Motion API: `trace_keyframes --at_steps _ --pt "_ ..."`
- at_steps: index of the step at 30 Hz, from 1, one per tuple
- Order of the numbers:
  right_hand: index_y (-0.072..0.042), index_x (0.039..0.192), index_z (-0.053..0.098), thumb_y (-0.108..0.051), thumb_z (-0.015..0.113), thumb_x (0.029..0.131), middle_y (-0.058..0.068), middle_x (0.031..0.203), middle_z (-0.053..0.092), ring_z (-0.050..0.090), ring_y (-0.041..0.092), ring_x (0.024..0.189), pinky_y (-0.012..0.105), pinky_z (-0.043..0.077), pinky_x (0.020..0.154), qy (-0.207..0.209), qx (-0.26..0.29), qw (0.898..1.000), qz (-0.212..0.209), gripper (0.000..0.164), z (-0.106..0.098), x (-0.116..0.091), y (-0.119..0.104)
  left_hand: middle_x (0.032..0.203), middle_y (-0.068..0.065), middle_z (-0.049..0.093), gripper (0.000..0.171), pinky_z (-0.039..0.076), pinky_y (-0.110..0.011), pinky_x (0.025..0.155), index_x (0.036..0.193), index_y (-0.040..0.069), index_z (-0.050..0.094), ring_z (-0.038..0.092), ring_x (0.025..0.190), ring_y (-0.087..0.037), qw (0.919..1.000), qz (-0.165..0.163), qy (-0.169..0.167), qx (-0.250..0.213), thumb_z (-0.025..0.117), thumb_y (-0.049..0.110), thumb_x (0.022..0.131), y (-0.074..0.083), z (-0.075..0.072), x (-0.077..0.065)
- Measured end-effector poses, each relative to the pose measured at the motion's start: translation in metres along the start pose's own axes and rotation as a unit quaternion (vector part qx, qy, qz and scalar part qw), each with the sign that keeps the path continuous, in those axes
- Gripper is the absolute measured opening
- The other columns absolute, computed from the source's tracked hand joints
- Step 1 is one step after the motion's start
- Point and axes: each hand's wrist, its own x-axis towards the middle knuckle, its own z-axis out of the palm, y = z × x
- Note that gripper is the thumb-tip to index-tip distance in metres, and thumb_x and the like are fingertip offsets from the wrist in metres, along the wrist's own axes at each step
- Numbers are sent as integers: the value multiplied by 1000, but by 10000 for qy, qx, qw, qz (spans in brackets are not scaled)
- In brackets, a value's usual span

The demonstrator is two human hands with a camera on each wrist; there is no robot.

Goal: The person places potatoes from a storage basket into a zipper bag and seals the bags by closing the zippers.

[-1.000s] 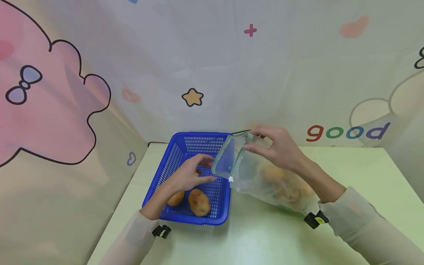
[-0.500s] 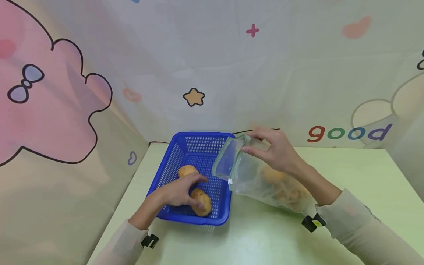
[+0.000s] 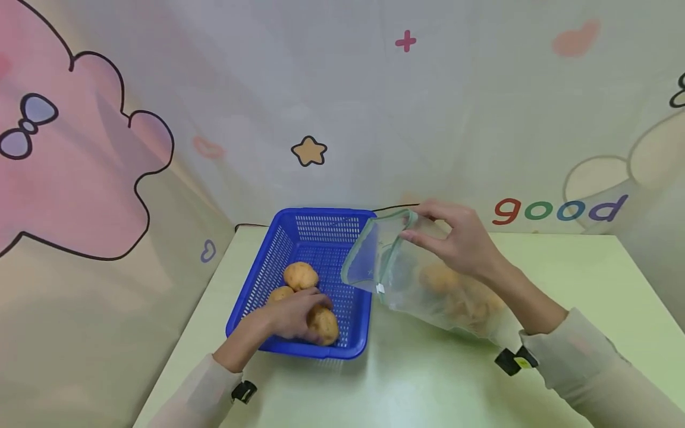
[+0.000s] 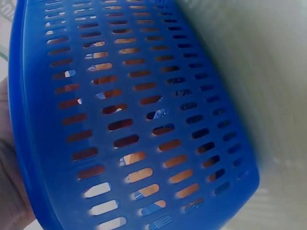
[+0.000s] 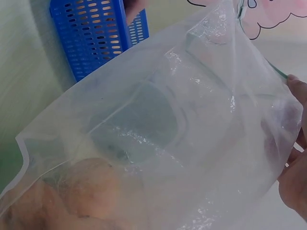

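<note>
Head view: my left hand gripped a potato inside the blue basket; right of the basket, my right hand pinched the rim of a zip bag, presumably to hold it open.

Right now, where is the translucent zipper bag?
In the head view, the translucent zipper bag lies right of the blue basket, its mouth visually overlapping the basket's rim, its upper edge pinched by the right hand.

We see a pale green table below a printed backdrop. There we make out an orange star, a red cross higher to its right, the word "good" low at right, and a pink figure with a bow at far left.
</note>
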Motion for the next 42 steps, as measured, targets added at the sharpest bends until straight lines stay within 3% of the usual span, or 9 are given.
trace_keyframes --at_steps 4,8,12,17,20,24,31,37,42 --pt "-10 106 80 -4 90 82 -6 96 75 68 12 86 19 53 86 103 -61 9999 -106 27 -1 1 -3 135 -3 62 60 56 -47 98 137 16 64 61 117 -23 9982 187 457 -351 89 36 87 -2 -9 -6" --pt "-9 103 80 -3 91 81 -4 95 75 67 13 87 19 52 86 144 -62 9998 -88 26 -2 2 -3 131 -1 62 62 57 -46 93 137 16 63 60 112 -21 9895 320 1009 -989 90 38 86 8 -41 -19" --pt "-12 101 79 -4 91 82 -5 93 74 67 13 86 19 53 84 116 -92 9999 -63 24 -5 2 -4 131 2 63 61 55 -43 98 137 17 62 59 115 -20 9802 518 1358 -1342 90 37 86 30 -81 -25" --pt "-14 101 80 -4 91 81 -10 89 73 67 9 84 19 53 81 65 -49 10000 -35 25 -14 2 -4 134 5 62 62 53 -42 100 140 18 60 59 117 -17 9676 934 2060 -1125 88 39 88 69 -108 -8" --pt "-15 104 81 -5 90 83 -11 89 72 67 6 85 19 54 81 -72 -7 10000 -45 25 -15 4 -4 138 1 61 66 54 -43 99 144 16 59 59 119 -18 9606 999 2407 -962 87 40 89 88 -109 5" --pt "-13 105 80 -5 90 84 -11 91 72 68 7 86 20 55 82 -160 19 9998 -124 25 -14 6 -5 141 -3 58 67 53 -44 103 146 15 58 55 125 -21 9577 1004 2565 -835 86 40 90 105 -103 19" --pt "-12 103 80 -6 91 82 -8 94 75 68 10 86 20 54 81 -230 -269 9985 -414 24 -12 5 -9 140 -4 58 63 53 -45 102 143 15 62 49 128 -22 9583 1156 2530 -657 87 39 90 115 -86 32" --pt "-13 101 80 -3 90 82 -10 91 74 68 9 84 20 54 81 -103 -197 9991 -372 24 -17 7 -10 134 -10 49 61 57 -42 100 144 14 63 50 122 -26 9554 1186 2620 -672 88 27 90 126 -77 40" --pt "-13 100 80 -3 91 81 -9 90 73 67 10 84 19 53 80 -51 -282 9989 -362 23 -19 8 -7 131 -10 50 61 57 -37 96 144 14 65 50 121 -26 9526 1136 2766 -561 89 22 89 131 -70 49"
